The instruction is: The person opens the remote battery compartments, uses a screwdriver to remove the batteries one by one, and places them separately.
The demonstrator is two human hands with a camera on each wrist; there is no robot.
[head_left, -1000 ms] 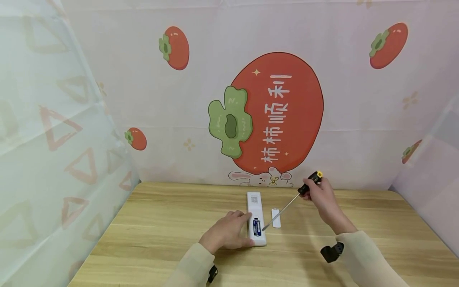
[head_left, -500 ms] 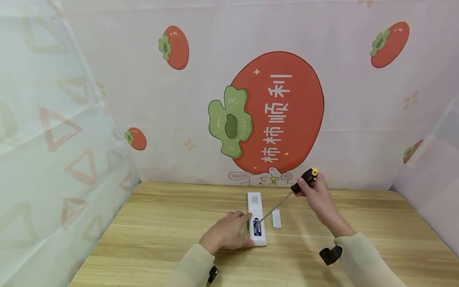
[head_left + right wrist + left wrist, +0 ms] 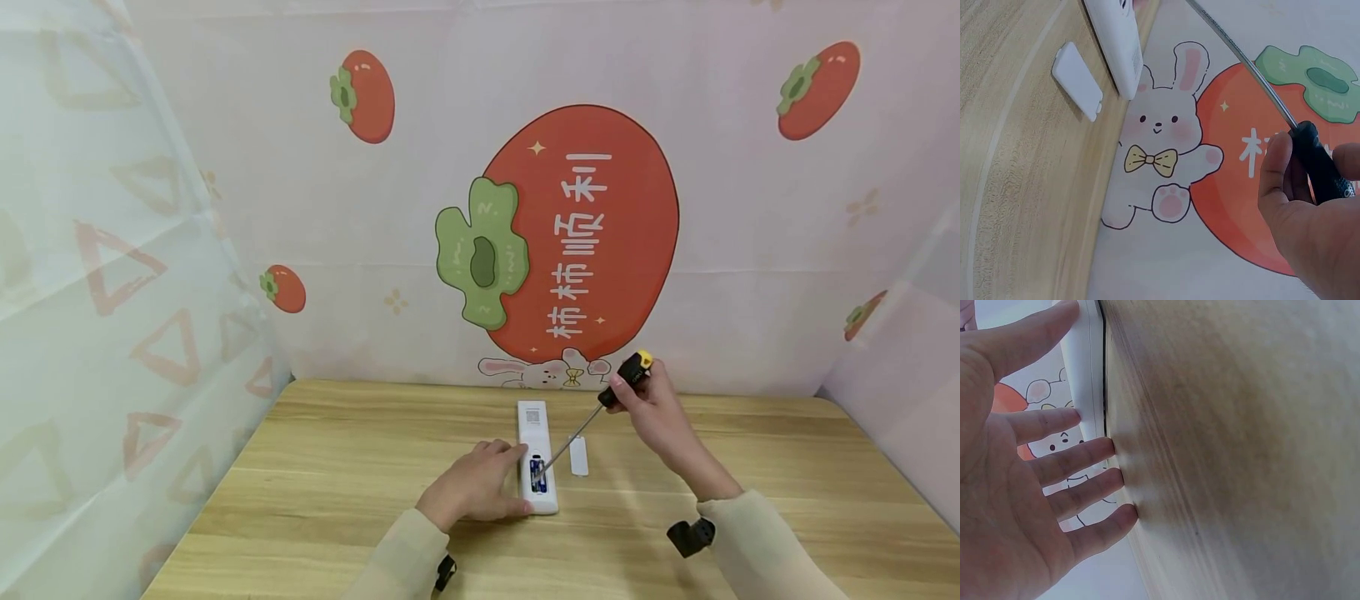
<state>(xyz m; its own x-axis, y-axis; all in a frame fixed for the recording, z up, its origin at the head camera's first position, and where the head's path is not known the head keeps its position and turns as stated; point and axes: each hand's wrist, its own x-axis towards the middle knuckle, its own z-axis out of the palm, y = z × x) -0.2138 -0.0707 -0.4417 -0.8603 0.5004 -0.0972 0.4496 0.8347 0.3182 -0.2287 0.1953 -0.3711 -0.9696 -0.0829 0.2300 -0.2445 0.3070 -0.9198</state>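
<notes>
A white remote control [image 3: 533, 429] lies back-up on the wooden table, its battery bay uncovered. Two blue batteries [image 3: 542, 483] sit side by side in the bay. My left hand [image 3: 480, 483] steadies the remote from the left, thumb and index fingertip against its side; in the left wrist view the fingers [image 3: 1072, 459] are spread and fairly straight. My right hand [image 3: 663, 417] grips the black handle of a screwdriver [image 3: 573, 437] with a yellow end cap. The metal shaft slants down left, its tip overlapping the batteries in the head view.
A white battery cover [image 3: 578, 457] lies on the table [image 3: 337, 467] just right of the remote. Behind the table hangs a cloth backdrop [image 3: 420, 350] printed with persimmons and a rabbit. Cloth panels also flank both sides.
My right hand has moved left with the screwdriver, bringing its tip from the remote's right edge onto the batteries, then lower along them. The left hand and the remote have stayed put.
</notes>
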